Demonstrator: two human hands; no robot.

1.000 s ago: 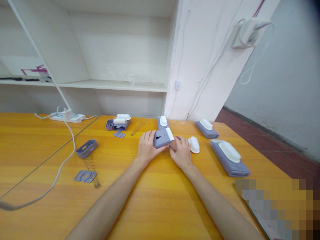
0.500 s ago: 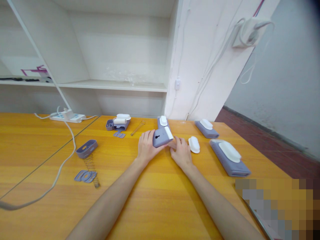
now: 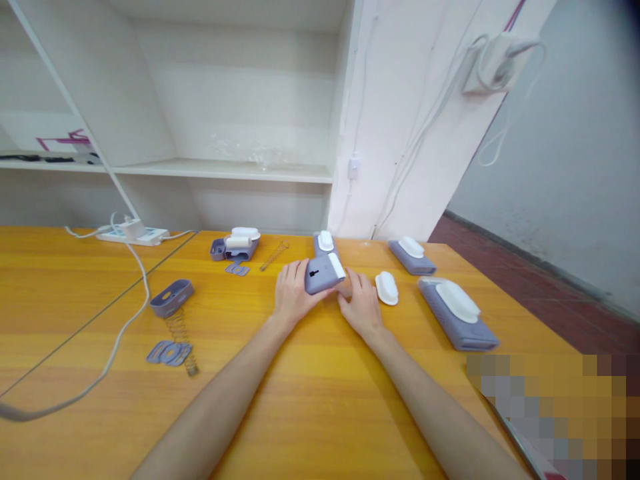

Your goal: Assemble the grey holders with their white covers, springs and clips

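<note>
On the orange table (image 3: 310, 400), no writing is readable; both hands, left hand (image 3: 290, 297) and right hand (image 3: 361, 308), grip a lilac case (image 3: 320, 275) with a white roller, tilted, long axis toward two o'clock, centre of the table.

The scene is brightly and evenly lit by soft, diffuse light with no visible lamp or window. The white shelf (image 3: 225, 170) and wall (image 3: 400, 120) look washed out and low in contrast. The orange bench (image 3: 310, 400) carries a mild sheen and only faint, soft-edged shadows beneath the forearms. Wide-angle distortion bends straight lines near the edges, and the upper right corner darkens to a vignette. Overall sharpness is modest, and small parts farther back look soft. A blocky pixelated patch (image 3: 550, 413) covers the lower right corner.
</note>
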